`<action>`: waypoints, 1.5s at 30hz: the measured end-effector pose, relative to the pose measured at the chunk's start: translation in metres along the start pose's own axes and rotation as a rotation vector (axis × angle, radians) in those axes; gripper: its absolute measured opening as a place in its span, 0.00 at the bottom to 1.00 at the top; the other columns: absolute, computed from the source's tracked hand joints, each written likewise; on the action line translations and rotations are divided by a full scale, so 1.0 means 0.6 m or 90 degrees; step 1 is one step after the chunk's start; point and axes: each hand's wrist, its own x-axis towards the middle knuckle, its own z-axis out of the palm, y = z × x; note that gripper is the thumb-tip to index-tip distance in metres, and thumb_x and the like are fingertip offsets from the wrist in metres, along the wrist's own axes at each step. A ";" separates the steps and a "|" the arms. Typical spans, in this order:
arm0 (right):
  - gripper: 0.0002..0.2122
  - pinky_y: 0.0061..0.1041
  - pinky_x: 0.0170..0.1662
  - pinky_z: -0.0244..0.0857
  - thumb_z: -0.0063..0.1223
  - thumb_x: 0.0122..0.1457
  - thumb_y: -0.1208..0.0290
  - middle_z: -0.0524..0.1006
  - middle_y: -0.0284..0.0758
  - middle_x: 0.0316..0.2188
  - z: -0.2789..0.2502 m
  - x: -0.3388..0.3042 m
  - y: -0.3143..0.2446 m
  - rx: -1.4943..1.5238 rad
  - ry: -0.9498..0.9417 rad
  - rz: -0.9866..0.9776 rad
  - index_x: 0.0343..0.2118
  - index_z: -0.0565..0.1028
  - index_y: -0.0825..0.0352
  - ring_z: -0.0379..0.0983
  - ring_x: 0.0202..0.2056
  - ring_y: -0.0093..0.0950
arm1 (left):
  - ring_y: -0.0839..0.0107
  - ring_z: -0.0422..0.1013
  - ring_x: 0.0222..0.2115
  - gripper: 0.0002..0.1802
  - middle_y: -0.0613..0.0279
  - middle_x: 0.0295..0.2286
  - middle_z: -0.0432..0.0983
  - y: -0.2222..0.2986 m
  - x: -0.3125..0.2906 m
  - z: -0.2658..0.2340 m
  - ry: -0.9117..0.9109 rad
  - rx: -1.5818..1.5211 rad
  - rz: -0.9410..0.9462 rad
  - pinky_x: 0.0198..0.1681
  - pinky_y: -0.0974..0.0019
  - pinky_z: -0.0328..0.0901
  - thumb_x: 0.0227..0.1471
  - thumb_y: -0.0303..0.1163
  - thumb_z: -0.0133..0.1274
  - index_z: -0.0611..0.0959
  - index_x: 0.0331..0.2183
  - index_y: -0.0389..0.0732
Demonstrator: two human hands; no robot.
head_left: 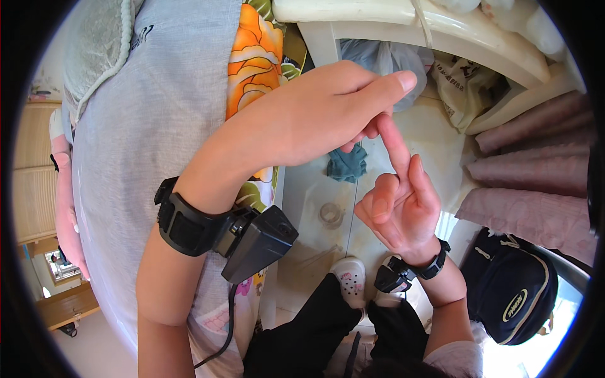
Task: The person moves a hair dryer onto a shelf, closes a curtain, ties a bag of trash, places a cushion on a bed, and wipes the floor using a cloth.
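Observation:
My left hand (340,113) reaches across from the left with its back up. The thumb stretches to the right, and the other fingers bend under the palm, mostly hidden; nothing shows in them. Just below it, my right hand (403,211) is palm up. One long finger points up against the left hand's bent fingers, the thumb stands apart, and the rest curl loosely with nothing visible in them. A black strap with a dark box-shaped device (261,246) and a cable sits around my left wrist. My right wrist wears a smaller black strapped device (396,275).
To the left is a bed with a grey sheet (151,120) and orange floral cloth (255,47). White furniture (403,19) curves across the back, with plastic bags (463,85) under it. A teal cloth (346,164) lies on the tiles. Pink curtains (529,170) and a dark bag (510,290) are right.

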 end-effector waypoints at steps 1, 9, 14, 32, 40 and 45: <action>0.22 0.13 0.27 0.58 0.13 0.55 0.59 0.71 0.43 0.26 -0.001 0.000 0.000 0.013 -0.009 0.003 0.52 0.39 0.62 0.55 0.05 0.20 | 0.82 0.56 0.12 0.26 0.68 0.10 0.60 -0.001 0.000 0.000 -0.003 -0.005 0.008 0.17 0.79 0.51 0.47 0.49 0.34 0.69 0.13 0.38; 0.22 0.14 0.22 0.56 0.13 0.55 0.59 0.72 0.43 0.21 -0.005 0.000 0.005 0.024 -0.033 0.031 0.52 0.40 0.63 0.51 0.04 0.19 | 0.81 0.56 0.12 0.30 0.68 0.08 0.57 0.004 -0.006 -0.004 -0.029 0.094 -0.022 0.16 0.79 0.50 0.42 0.55 0.38 0.68 0.09 0.39; 0.21 0.15 0.08 0.39 0.11 0.56 0.60 0.64 0.31 0.03 0.009 0.001 0.001 -0.040 0.071 0.061 0.52 0.40 0.59 0.42 0.01 0.18 | 0.81 0.56 0.12 0.31 0.69 0.07 0.56 0.000 -0.006 -0.002 -0.020 0.052 -0.050 0.16 0.79 0.50 0.41 0.57 0.38 0.67 0.07 0.39; 0.22 0.15 0.08 0.40 0.12 0.56 0.61 0.64 0.31 0.04 0.012 0.000 -0.002 -0.100 0.070 0.030 0.52 0.39 0.64 0.44 0.01 0.19 | 0.78 0.54 0.07 0.29 0.67 0.04 0.53 0.005 -0.002 -0.006 -0.057 0.192 -0.050 0.13 0.74 0.52 0.42 0.51 0.37 0.77 0.11 0.36; 0.24 0.13 0.09 0.42 0.19 0.55 0.59 0.67 0.31 0.08 0.013 0.005 -0.009 -0.059 0.014 0.032 0.52 0.38 0.65 0.49 0.02 0.17 | 0.76 0.54 0.06 0.27 0.66 0.02 0.52 0.004 -0.005 -0.004 -0.009 0.136 0.044 0.13 0.74 0.52 0.42 0.49 0.38 0.78 0.12 0.37; 0.28 0.13 0.10 0.51 0.20 0.53 0.51 0.70 0.46 0.27 0.006 0.020 0.005 0.080 -0.020 -0.033 0.52 0.38 0.64 0.55 0.04 0.19 | 0.74 0.55 0.07 0.23 0.64 0.03 0.58 -0.026 0.008 -0.017 0.032 0.201 0.140 0.14 0.72 0.52 0.36 0.53 0.45 0.79 0.12 0.44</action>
